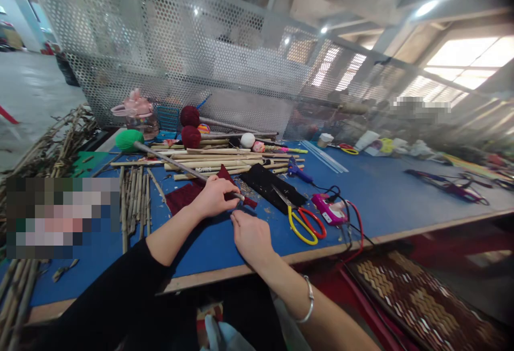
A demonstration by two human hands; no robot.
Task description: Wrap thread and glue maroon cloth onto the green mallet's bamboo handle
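My left hand (219,196) is wrapped round the lower end of a long grey stick (172,163) topped by a green ball (129,140). The stick slants up to the left over the table, its tip poking out by my fingers. Close to that tip, my right hand (254,237) is closed in a pinch; whatever its fingers hold is too small to make out. Beneath my left hand lies dark red cloth (182,196). Beyond the hands are a black cloth (265,182) and scissors (301,222) with yellow and red handles.
Bamboo sticks (136,196) lie left, with more sticks (212,163) behind. Dark red balls (190,137), a white ball (247,140) and a pink bottle (138,113) stand at the back. A blue glue gun (299,170) and purple box (328,211) with cords lie right, before a perforated metal screen (168,46).
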